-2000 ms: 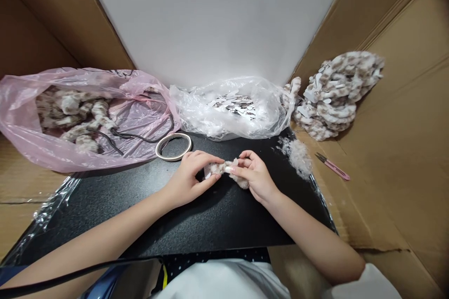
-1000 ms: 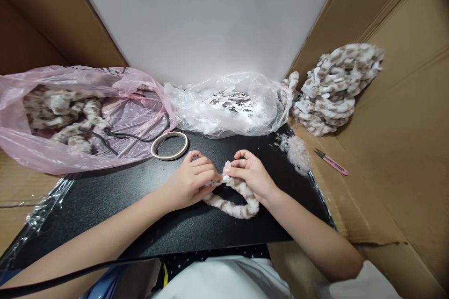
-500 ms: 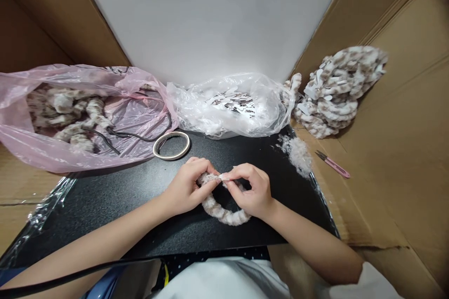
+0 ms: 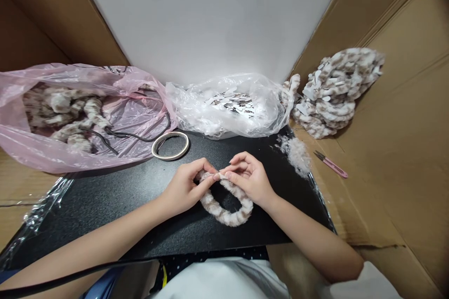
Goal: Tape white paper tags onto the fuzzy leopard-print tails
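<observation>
A fluffy white-and-brown plush ring [image 4: 229, 217], like a furry hair band, hangs in a loop over the black table [image 4: 115, 215]. My left hand [image 4: 191, 182] pinches its upper left part between thumb and fingers. Close beside it, my right hand [image 4: 250, 180] pinches the top of the same ring with thumb and forefinger, its other fingers loosely curled. The fingertips of both hands almost meet at a small white bit on the ring. What exactly lies between them is too small to make out.
A roll of tape [image 4: 170, 146] lies behind my left hand. A pink bag [image 4: 136, 154] of furry pieces stands left, a clear bag [image 4: 196, 112] of white tags at the back. To the right are fluff [image 4: 296, 155], thread snips [image 4: 330, 164] and a pile of tagged furry rings [image 4: 338, 93].
The ring, bunched between my hands at first, now shows as an open loop hanging toward me. A white flap that stood up at my right fingers is now flat between my fingertips.
</observation>
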Action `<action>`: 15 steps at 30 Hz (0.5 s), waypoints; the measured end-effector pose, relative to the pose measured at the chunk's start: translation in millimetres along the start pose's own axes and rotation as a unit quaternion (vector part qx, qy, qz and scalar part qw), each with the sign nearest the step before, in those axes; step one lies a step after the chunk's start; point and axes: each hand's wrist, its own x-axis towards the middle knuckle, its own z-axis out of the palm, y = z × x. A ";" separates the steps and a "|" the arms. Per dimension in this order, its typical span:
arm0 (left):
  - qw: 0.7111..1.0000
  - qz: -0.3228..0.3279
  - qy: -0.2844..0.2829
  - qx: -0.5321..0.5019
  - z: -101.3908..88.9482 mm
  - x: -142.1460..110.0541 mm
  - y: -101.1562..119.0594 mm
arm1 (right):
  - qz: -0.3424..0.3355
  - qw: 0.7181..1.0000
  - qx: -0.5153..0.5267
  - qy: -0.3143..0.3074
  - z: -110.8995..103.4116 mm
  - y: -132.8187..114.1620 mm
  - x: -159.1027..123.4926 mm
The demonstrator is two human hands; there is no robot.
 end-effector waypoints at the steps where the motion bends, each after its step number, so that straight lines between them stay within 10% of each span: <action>1: 1.000 -0.011 0.003 -0.006 0.6 -0.2 0.0 | 0.018 1.000 0.013 -0.009 0.0 -1.0 0.6; 15: 0.970 -0.136 0.053 -0.192 8.4 4.5 -3.2 | -0.268 0.927 -0.263 0.020 13.0 4.2 -18.0</action>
